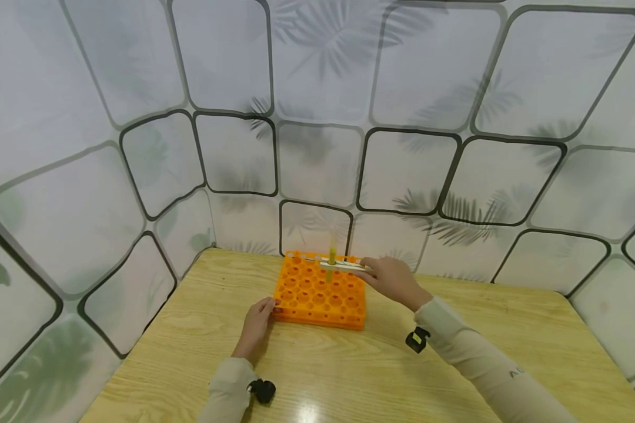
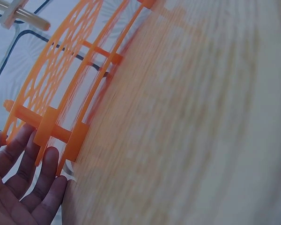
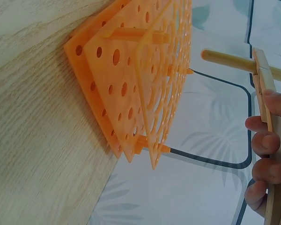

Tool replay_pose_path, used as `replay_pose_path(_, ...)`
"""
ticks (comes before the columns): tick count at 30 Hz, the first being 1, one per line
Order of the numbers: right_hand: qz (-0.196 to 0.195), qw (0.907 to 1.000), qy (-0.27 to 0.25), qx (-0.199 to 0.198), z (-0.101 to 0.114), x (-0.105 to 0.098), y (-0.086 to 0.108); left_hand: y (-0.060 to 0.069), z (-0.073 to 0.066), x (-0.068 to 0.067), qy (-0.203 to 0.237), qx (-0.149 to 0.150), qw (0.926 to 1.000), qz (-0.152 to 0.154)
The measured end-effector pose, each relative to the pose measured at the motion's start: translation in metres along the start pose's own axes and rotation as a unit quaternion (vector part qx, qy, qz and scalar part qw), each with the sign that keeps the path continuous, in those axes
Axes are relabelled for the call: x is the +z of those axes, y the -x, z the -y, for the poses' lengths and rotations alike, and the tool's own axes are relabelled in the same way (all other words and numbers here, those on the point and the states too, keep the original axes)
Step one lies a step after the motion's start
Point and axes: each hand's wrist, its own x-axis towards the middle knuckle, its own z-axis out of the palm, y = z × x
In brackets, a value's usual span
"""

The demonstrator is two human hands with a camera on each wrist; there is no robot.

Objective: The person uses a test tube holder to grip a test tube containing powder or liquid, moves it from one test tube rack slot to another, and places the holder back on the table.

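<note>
R hand [image 1: 394, 279] grip is curled round wooden clamp [image 1: 344, 267], fully closed on it. Test tube [image 3: 227, 60] is pinched in clamp's far end, L of fingers, long axis approx. vert., bottom end held just above orange rack [image 1: 317, 321]. Rack's near-L corner is gripped by L hand [image 1: 258, 323], farther from tube, on worktop [image 1: 201, 329].

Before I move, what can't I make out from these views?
Upper end of the tube: cut off by the right edge in the right wrist view; faint and blurred in the head view.
Some holes of the orange rack: hidden by the wooden clamp in the head view.
Left hand: cut off by the frame's edge in the left wrist view.
Sleeve lettering: too small to read fully in the head view.
</note>
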Motion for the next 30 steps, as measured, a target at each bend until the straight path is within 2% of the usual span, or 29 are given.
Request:
replay_pose_path(7,-0.016,0.9998,0.013,-0.005,-0.006,0.002,0.008,0.0,0.001,0.001,0.002,0.001,1.0,-0.001)
replay_pose_path(15,-0.014,0.9999,0.007,0.003,-0.01,0.0,0.016,-0.001,0.001,0.001,0.009,-0.01,0.9999,-0.003)
replay_pose_path(22,-0.003,0.9997,0.013,0.018,-0.012,-0.001,0.022,-0.003,0.002,0.001,-0.013,0.001,0.9998,-0.017)
replay_pose_path(30,-0.002,0.9996,0.013,0.026,-0.013,-0.002,0.028,-0.004,0.002,0.001,-0.006,-0.004,0.9998,-0.017)
